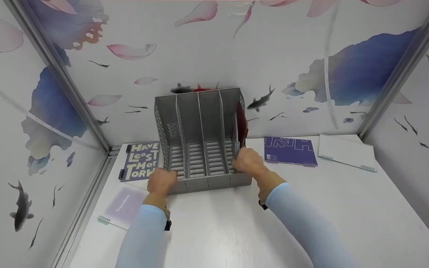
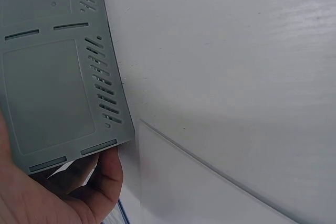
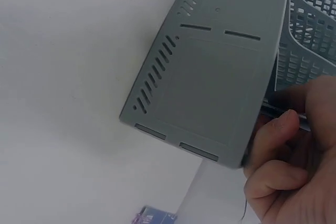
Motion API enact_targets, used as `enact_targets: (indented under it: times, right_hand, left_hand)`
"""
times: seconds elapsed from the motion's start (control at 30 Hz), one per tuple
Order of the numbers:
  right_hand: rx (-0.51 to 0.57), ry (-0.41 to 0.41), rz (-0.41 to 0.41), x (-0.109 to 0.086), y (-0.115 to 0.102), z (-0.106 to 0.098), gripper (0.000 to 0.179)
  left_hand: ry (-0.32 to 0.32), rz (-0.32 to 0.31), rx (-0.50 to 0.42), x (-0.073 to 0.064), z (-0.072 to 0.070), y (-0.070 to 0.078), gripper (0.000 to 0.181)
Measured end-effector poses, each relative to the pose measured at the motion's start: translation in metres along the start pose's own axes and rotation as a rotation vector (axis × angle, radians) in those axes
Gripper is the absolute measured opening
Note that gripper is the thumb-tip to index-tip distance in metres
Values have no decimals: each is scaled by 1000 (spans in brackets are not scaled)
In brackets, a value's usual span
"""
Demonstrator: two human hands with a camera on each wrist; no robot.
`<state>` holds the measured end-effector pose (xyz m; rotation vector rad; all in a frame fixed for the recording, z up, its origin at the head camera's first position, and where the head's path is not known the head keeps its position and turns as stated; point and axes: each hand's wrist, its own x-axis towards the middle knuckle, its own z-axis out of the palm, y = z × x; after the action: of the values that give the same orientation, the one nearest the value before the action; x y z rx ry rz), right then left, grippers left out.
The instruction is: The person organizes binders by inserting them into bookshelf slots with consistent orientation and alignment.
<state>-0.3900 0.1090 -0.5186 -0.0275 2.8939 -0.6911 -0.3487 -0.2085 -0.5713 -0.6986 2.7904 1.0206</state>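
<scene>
A grey file organizer (image 1: 209, 182) with several upright compartments stands at the back of the white table, close to the patterned wall. At its front left corner my left hand (image 1: 161, 181) grips the side, the fingers curled behind the panel in the left wrist view. My right hand (image 1: 250, 160) holds the opposite front corner, thumb and fingers bent around the edge in the right wrist view. A dark red spiral notebook (image 1: 241, 123) stands upright in the rightmost compartment, its lower part hidden by the right hand. The other compartments hold nothing visible.
Left of the organizer lie a purple notebook with large lettering (image 1: 140, 160) and a pale lilac notebook (image 1: 123, 204). To the right lie another purple notebook (image 1: 291, 150) and a white one (image 1: 345, 152). Walls with metal posts (image 1: 397, 74) bound the table.
</scene>
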Motion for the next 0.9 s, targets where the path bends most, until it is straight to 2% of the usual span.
enact_targets:
  times: [0.1, 0.3, 0.67, 0.9]
  right_hand:
    - [40, 4, -1, -2, 4, -4, 23]
    - [67, 96, 10, 0, 13, -6, 30]
    - [69, 266, 75, 16, 6, 10, 29]
    - [119, 251, 150, 26, 2, 9, 34]
  left_hand:
    - [3, 4, 4, 0, 0, -1, 48]
    - [3, 25, 1, -1, 0, -1, 48]
    - [8, 23, 1, 0, 0, -3, 43]
    - [14, 9, -3, -2, 0, 0, 49]
